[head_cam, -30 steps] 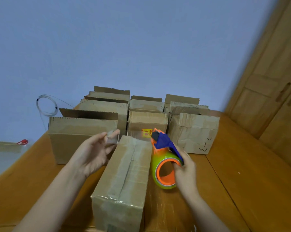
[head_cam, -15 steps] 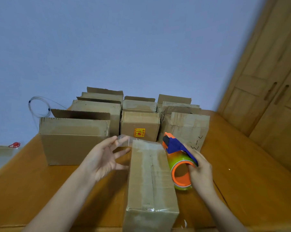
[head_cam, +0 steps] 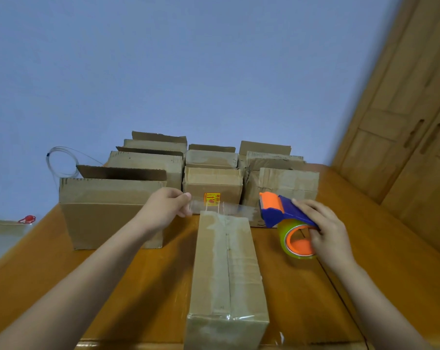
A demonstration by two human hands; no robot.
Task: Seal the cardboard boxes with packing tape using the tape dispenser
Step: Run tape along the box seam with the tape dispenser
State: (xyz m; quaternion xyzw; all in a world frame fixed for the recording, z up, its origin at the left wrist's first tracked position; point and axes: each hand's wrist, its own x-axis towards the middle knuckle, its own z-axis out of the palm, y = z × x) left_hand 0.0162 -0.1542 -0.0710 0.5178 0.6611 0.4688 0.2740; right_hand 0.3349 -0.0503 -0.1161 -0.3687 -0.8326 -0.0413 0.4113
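- Left hand (head_cam: 167, 207): thumb and fingertips pinch the free end of a clear tape strip (head_cam: 224, 209), other fingers curled in.
- Right hand (head_cam: 325, 231): fingers wrapped over the blue handle of the tape dispenser (head_cam: 280, 212), lower fingers against the green tape roll (head_cam: 296, 239) with the orange core.
- Strip runs taut from the left hand to the dispenser's orange roller, left to right across the far end of the long box (head_cam: 226, 269).
- Can't tell if the strip touches the box top. A few thin strands hang between the two.
- Long box lies flat on the wooden table (head_cam: 380, 261), lengthwise away from the person, between the two forearms. Flaps closed, old tape along the centre seam.
- Dispenser sits just right of the box's far corner, held above the table.
- Behind: more cardboard boxes in rows. Big open-flap box (head_cam: 110, 208) at left, sticker box (head_cam: 212, 180) in the middle, crumpled box (head_cam: 289, 181) at right.
- Wooden cabinet (head_cam: 403, 122) at far right, blue wall (head_cam: 188, 72) behind.
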